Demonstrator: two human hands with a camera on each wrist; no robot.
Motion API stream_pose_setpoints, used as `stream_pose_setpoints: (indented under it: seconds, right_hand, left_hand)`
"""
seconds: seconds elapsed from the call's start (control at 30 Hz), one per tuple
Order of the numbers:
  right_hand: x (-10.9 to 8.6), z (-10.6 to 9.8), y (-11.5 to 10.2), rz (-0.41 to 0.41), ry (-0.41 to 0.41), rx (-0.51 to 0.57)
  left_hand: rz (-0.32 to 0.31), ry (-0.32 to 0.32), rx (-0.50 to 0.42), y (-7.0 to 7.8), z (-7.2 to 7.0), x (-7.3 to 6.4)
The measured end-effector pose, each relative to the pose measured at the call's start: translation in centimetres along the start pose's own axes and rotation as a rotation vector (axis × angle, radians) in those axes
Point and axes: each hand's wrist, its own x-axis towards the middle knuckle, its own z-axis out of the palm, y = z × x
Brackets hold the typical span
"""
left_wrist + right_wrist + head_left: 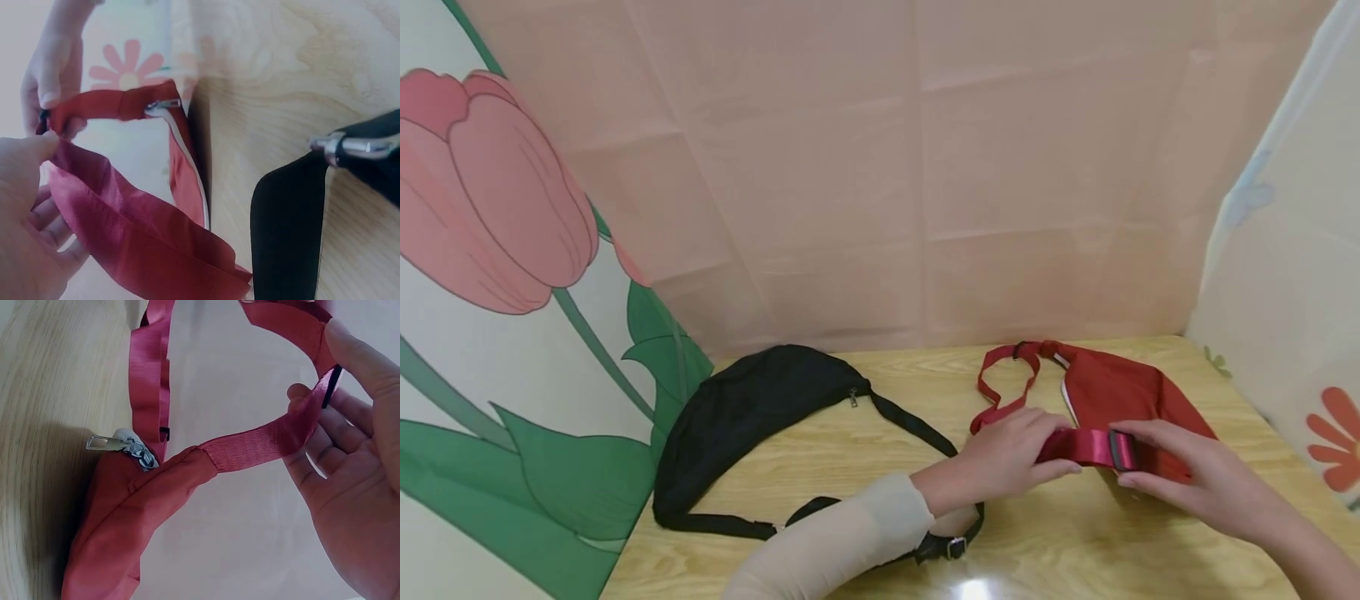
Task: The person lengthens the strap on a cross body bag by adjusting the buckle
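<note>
A red waist bag (1123,383) lies at the right of the table, its strap (1093,447) raised in front of it. My left hand (1011,446) pinches the strap between thumb and fingers. On the right, my right hand (1195,475) holds the strap at its dark slide buckle (1122,451), thumb and fingers on either side. In the right wrist view, the bag's metal zipper pull (106,443) shows near where the strap joins. The left wrist view shows the strap (144,237) hanging in a loop below my left hand (28,219).
A black waist bag (760,417) lies on the left of the wooden table (850,492). Its black strap runs under my left forearm, with a metal buckle (956,547) near the front. Pink sheeting (925,167) stands behind, and flower-printed panels flank both sides.
</note>
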Motion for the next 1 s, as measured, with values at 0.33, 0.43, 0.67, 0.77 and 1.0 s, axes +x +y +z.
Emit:
stream_pose_setpoints:
  seconds: [0.33,0.43,0.67,0.77,1.0]
  right_hand:
    - [0.4,0.2,0.2,0.020,-0.050,-0.018]
    - [0.5,0.3,0.2,0.001,-0.042,-0.012]
    - [0.4,0.5,0.4,-0.041,0.012,-0.002]
    - [0.3,0.6,0.4,-0.038,0.021,-0.005]
    - [0.1,0.8,0.6,-0.025,0.032,-0.007]
  left_hand:
    - [-0.004,0.017,-0.134,0.2,0.1,0.2]
    - [-0.006,0.020,-0.153,0.3,0.1,0.3]
    - [-0.050,0.004,-0.163,0.8,0.4,0.6]
    - [-0.064,0.009,-0.188,1.0,0.6,0.5]
    - [-0.016,0.060,-0.191,1.1,0.8,0.3]
